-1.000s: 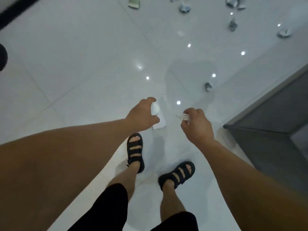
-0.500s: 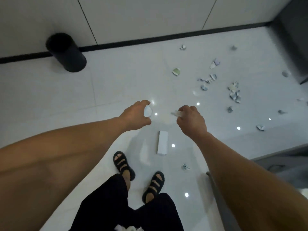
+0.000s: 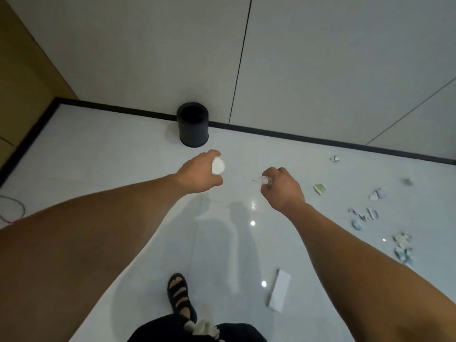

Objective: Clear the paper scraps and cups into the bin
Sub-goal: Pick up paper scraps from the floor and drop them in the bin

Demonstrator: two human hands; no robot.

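A black round bin (image 3: 193,124) stands open on the white floor against the wall, straight ahead. My left hand (image 3: 201,172) grips a white paper cup (image 3: 218,166), held in the air just short of the bin. My right hand (image 3: 282,187) pinches a small crumpled paper scrap (image 3: 263,180) to the right of the cup. Several more paper scraps (image 3: 365,215) lie scattered on the floor at the right, one of them green (image 3: 320,188).
A white flat box (image 3: 278,290) lies on the floor near my right forearm. My sandalled foot (image 3: 180,294) is at the bottom. A black skirting runs along the wall, and a thin cable (image 3: 12,211) lies at the far left.
My view has swung left and up, so the bin now sits straight ahead and closer. Both hands keep their hold on the cup and the scrap.
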